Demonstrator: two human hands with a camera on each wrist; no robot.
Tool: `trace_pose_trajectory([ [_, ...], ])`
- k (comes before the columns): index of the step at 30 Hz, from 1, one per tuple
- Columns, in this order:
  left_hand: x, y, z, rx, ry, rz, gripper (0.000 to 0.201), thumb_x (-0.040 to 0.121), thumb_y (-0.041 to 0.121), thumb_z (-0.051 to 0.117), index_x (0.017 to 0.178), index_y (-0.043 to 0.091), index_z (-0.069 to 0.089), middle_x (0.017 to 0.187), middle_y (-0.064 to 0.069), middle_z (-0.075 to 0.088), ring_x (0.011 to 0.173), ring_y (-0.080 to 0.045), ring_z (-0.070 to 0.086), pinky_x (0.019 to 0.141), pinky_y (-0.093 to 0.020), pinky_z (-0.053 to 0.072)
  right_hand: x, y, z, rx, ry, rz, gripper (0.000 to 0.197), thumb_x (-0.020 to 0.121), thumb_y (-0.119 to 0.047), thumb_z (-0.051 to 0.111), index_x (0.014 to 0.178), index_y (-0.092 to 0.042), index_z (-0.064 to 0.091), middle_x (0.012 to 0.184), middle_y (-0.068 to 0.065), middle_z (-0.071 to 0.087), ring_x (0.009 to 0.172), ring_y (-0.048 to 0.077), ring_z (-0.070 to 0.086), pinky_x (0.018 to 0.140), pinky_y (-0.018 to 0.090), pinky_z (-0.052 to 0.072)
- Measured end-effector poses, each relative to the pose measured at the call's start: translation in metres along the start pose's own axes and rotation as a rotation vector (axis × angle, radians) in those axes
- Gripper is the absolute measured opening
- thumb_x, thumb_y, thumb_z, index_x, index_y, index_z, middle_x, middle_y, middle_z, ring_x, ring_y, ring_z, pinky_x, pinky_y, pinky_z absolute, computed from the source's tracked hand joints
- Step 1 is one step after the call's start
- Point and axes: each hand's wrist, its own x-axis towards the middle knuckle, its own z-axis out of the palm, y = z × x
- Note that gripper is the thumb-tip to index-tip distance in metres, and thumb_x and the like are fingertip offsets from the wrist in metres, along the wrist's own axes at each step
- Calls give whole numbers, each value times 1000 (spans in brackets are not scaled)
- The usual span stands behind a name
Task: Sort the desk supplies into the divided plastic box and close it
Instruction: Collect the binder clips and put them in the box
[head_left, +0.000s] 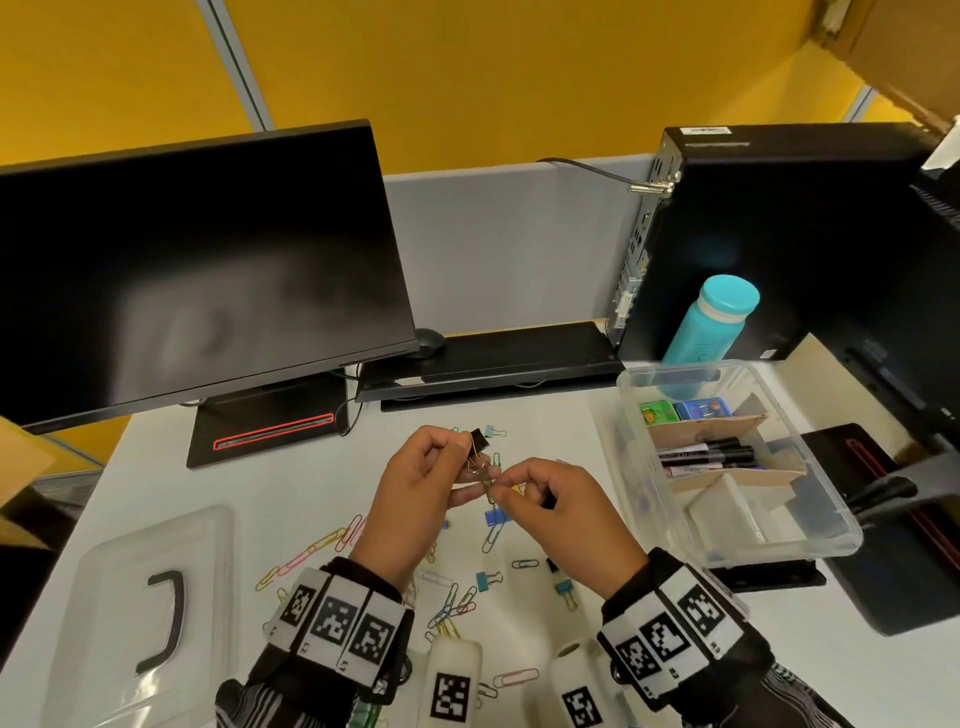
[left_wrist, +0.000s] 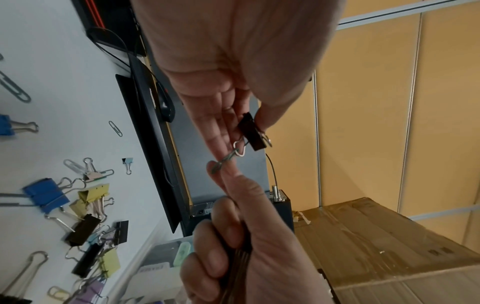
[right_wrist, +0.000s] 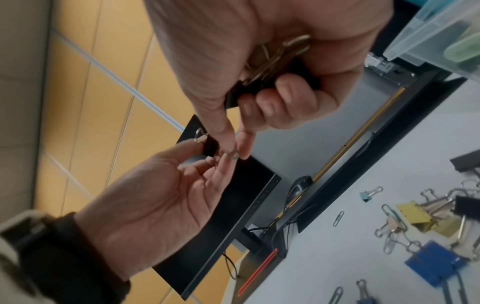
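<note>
My left hand holds a black binder clip by thumb and fingers above the desk. A green paper clip is hooked in its wire handle. My right hand pinches that paper clip with thumb and forefinger, while its other fingers curl round more black binder clips. The clear divided box stands open at the right, with markers and erasers in its compartments. Several loose paper clips and binder clips lie on the desk under my hands.
The clear lid with a black handle lies at the left front. A monitor, a keyboard and a mouse stand behind. A computer tower and a teal bottle are behind the box.
</note>
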Motion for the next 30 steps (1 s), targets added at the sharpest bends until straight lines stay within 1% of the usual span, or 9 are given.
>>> trace_pose_trajectory([
  [3,0,3,0,-26,-9,-22,21,97,22,47,100,4,58,89,-8,74,85,-19,73,68,-22,58,-1,-4,-2,45,-45,14,9,86,-27,66,83,-19,68,44,-10,44,45,3,39,60,17,41],
  [5,0,3,1,-4,-11,-9,22,97,22,46,101,5,59,90,-6,74,85,-16,72,67,-21,57,-1,-7,-4,101,-56,51,9,86,-24,66,82,-17,68,45,-11,42,46,3,37,57,16,39],
  [10,2,2,0,24,0,10,21,97,24,46,100,9,61,90,-4,73,81,-12,71,65,-20,56,-2,-11,-12,282,-102,205,11,89,-21,62,83,-21,71,48,-12,42,43,5,32,45,18,30],
  [13,1,1,-1,28,-8,4,20,97,23,46,98,10,61,92,-7,72,79,-12,70,64,-20,56,-3,-12,-15,399,-115,251,16,92,-16,57,85,-18,72,50,-7,37,46,10,27,45,23,24],
  [17,1,-1,0,43,-22,19,20,96,21,47,98,6,59,95,-11,69,80,-13,70,66,-21,56,-3,-11,-14,430,-56,271,17,92,-13,55,86,-12,72,51,-4,37,47,11,28,45,23,25],
  [21,-1,-4,3,67,-50,27,17,97,19,46,95,7,58,90,-9,68,81,-12,70,69,-22,58,-3,-12,-10,432,11,294,16,91,-15,57,82,-13,70,50,-5,38,46,9,31,46,22,28],
  [24,0,-5,3,86,-56,43,16,97,18,46,93,8,58,89,-7,68,82,-13,69,70,-22,58,-3,-12,-8,484,44,321,15,90,-13,56,84,-10,69,51,-4,36,46,9,30,46,23,26],
  [27,1,-6,2,167,-91,98,16,97,17,46,95,7,58,90,-7,68,81,-11,67,70,-21,57,-2,-13,-6,540,73,337,15,91,-10,54,85,-7,67,51,-3,34,46,10,28,44,22,25],
  [30,2,-8,0,271,-122,178,13,97,17,46,95,11,58,90,-4,67,83,-10,66,74,-24,57,-2,-14,-4,586,87,357,15,92,-9,52,82,-9,63,51,-3,34,45,10,28,40,19,25],
])
